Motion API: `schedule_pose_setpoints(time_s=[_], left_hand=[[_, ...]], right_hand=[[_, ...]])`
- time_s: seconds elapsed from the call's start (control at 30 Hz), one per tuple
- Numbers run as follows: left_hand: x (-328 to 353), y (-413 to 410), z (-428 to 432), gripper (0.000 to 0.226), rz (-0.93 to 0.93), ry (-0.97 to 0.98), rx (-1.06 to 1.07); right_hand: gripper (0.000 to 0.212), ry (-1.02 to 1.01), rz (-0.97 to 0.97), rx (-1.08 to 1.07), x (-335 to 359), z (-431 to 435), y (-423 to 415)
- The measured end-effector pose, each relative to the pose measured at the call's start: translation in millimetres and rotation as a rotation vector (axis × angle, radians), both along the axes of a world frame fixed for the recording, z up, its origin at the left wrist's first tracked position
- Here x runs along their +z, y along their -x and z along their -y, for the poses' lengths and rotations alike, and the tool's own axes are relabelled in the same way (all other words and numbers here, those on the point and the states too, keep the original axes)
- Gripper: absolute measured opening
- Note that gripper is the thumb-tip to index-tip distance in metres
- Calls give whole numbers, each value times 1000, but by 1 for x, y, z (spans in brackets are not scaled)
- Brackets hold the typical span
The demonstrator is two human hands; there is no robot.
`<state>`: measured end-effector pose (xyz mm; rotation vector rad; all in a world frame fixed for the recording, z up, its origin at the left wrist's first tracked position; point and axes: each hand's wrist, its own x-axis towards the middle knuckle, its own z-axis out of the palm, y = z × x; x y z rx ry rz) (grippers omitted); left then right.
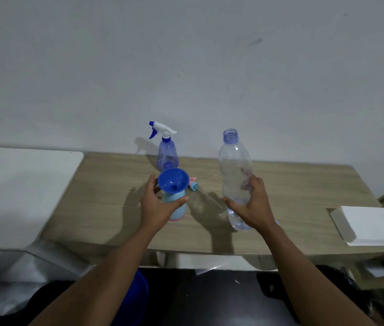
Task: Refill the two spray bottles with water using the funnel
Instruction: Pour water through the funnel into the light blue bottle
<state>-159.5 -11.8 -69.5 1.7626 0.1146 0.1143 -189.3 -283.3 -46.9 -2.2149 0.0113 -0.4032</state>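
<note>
Left hand: curled round pale spray bottle.
Right hand: clamped on water bottle.
Risk: hasty tilt, funnel missed.

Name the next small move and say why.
Probably tip the clear bottle over the funnel and pour: the right hand holds it upright and uncapped, while the left hand steadies the light blue spray bottle under the funnel.

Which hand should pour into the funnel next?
Right. The right hand grips the uncapped water bottle, upright beside the blue funnel. The left hand is busy holding the light blue spray bottle that the funnel sits in.
</note>
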Motion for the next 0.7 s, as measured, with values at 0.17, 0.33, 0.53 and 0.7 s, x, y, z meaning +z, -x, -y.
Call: schedule_pose_setpoints(time_s=[0.17, 0.33, 0.53, 0.7], left_hand=[[11, -6, 7, 97, 43, -1, 24], [15, -7, 9, 85, 76, -2, 16], [19, -6, 8, 90, 62, 0, 21], [20, -6, 7, 89, 36, 16, 28]], right_hand=[[94, 98, -97, 72, 15, -5, 6], [119, 167, -143, 88, 35, -7, 13], [129, 320, -139, 107, 57, -9, 24], [123, 482, -230, 137, 66, -9, 26]])
